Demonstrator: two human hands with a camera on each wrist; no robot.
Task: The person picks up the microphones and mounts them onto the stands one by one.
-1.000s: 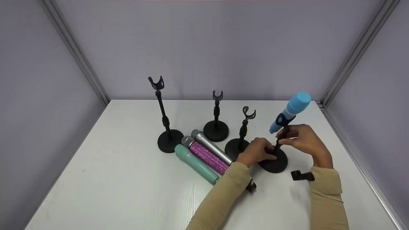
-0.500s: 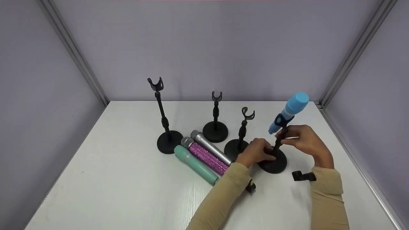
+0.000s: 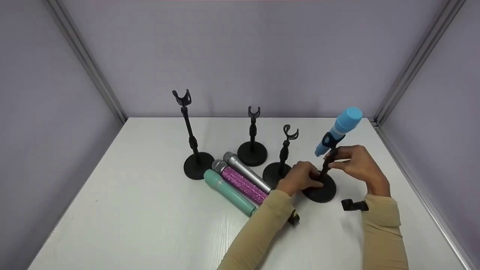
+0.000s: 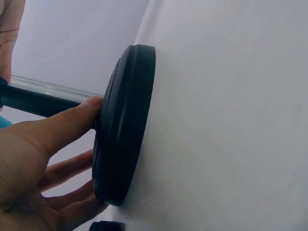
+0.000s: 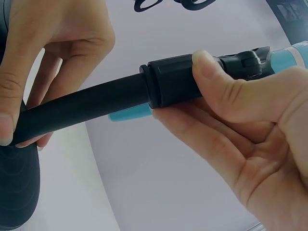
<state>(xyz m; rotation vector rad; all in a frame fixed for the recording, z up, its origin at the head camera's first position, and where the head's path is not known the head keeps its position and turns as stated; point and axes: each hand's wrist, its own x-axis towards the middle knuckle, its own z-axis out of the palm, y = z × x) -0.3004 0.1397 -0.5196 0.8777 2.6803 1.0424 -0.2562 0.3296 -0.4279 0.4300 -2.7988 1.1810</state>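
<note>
A black microphone stand [image 3: 325,187] with a round base carries a light-blue microphone [image 3: 347,120] tilted in its clip. My right hand [image 3: 356,165] pinches the stand's collar [image 5: 173,79] between thumb and fingers, just below the clip. Low on the same stand, my left hand [image 3: 300,177] grips the foot of the pole, its thumb on top of the round base [image 4: 125,125]. Left of that hand lie a silver microphone [image 3: 247,170], a pink glitter microphone [image 3: 245,185] and a mint-green microphone [image 3: 230,193], side by side on the white table.
Three other black stands with bare clips stand on the table: a tall stand [image 3: 191,131] at left, a short stand [image 3: 253,146] at the back, and another stand [image 3: 284,153] close behind my left hand. Grey walls [image 3: 240,56] enclose the table [image 3: 131,217] at the back and sides.
Both hands keep their places on the stand. Apart from a slight shift of the whole head view, nothing visibly moves.
</note>
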